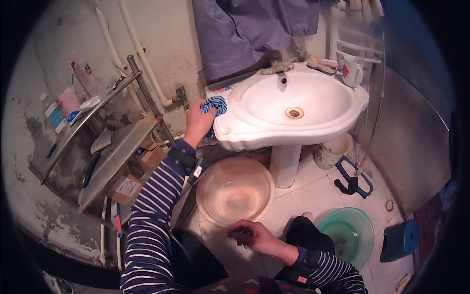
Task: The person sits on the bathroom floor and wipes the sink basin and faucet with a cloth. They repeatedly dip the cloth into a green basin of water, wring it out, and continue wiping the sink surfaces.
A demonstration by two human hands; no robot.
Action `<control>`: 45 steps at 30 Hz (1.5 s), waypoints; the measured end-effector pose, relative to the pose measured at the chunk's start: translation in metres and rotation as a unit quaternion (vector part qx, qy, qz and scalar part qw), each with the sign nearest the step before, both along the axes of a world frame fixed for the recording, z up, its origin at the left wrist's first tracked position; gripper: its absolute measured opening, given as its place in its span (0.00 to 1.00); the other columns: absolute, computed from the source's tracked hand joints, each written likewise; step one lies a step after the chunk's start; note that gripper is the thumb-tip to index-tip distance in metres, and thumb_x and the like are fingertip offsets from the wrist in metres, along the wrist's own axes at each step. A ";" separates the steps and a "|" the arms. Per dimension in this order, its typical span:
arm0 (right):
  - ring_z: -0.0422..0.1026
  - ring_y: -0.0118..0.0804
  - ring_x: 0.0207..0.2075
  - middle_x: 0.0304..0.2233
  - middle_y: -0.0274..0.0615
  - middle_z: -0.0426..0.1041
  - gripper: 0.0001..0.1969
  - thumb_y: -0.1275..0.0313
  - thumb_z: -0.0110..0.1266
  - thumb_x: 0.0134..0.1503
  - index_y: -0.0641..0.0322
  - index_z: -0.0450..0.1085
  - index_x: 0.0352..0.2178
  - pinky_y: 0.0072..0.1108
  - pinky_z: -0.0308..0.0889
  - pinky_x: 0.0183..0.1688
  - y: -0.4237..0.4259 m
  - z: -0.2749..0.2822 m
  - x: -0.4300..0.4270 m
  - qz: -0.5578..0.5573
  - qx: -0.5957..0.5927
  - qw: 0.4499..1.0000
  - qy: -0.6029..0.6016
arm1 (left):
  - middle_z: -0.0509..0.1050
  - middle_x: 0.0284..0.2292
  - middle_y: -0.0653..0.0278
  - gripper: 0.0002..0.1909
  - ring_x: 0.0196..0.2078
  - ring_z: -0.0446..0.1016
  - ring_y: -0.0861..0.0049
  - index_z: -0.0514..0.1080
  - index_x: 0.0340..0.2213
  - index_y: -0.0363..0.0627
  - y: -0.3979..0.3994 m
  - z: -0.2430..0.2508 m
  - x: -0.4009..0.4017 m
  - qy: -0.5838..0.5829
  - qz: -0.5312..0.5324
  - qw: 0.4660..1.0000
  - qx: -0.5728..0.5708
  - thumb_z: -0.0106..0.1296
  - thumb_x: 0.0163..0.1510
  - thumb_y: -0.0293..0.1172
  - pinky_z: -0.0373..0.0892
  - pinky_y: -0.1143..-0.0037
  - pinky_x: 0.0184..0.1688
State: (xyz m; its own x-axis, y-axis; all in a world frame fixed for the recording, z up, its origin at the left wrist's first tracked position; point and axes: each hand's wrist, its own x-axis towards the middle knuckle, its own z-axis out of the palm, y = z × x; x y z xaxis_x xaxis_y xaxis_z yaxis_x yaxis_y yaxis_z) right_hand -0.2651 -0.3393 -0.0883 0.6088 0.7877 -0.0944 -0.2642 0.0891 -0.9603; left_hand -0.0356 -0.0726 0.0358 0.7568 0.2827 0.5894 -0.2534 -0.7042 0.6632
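Observation:
My left hand (198,122) grips a blue and dark striped cloth (216,105) against the left ledge of a white pedestal sink (304,129). Some of the cloth hangs below the hand at the sink's side. Low in front of my body, my right hand (253,237) holds nothing; its fingers are loosely curled and apart. It hovers near the front rim of a beige plastic basin (235,191) that stands on the floor. The sink bowl shows a brown-stained drain (294,113), and a faucet (278,67) sits at its back.
A white mug (352,72) with a heart and a brush (322,67) rest on the sink's rim. To the left stands a metal rack (121,143) with bottles and boxes. A green basin (349,235), a blue stool (399,240) and a bin (332,151) occupy the tiled floor at right.

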 end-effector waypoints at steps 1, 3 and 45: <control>0.68 0.18 0.29 0.33 0.29 0.73 0.08 0.70 0.53 0.62 0.60 0.71 0.42 0.13 0.64 0.29 -0.001 0.000 0.002 -0.003 -0.007 1.000 0.002 | 0.75 0.29 0.46 0.16 0.34 0.75 0.56 0.72 0.32 0.32 0.007 0.001 0.012 0.007 0.005 1.000 0.011 0.58 0.45 0.34 0.69 0.65 0.40; 0.68 0.18 0.28 0.34 0.30 0.74 0.09 0.71 0.53 0.61 0.61 0.71 0.42 0.13 0.64 0.29 -0.002 -0.001 0.004 -0.013 -0.014 1.000 0.019 | 0.75 0.29 0.45 0.16 0.36 0.75 0.54 0.72 0.32 0.33 0.022 0.003 0.039 0.013 0.011 0.999 0.037 0.58 0.45 0.33 0.69 0.64 0.40; 0.71 0.23 0.34 0.37 0.35 0.74 0.09 0.73 0.54 0.60 0.62 0.70 0.42 0.17 0.69 0.36 -0.012 -0.002 0.009 -0.026 0.003 1.000 0.011 | 0.75 0.33 0.61 0.16 0.37 0.71 0.77 0.73 0.39 0.37 0.081 0.010 0.121 -0.004 -0.098 0.994 0.048 0.60 0.47 0.28 0.68 0.76 0.44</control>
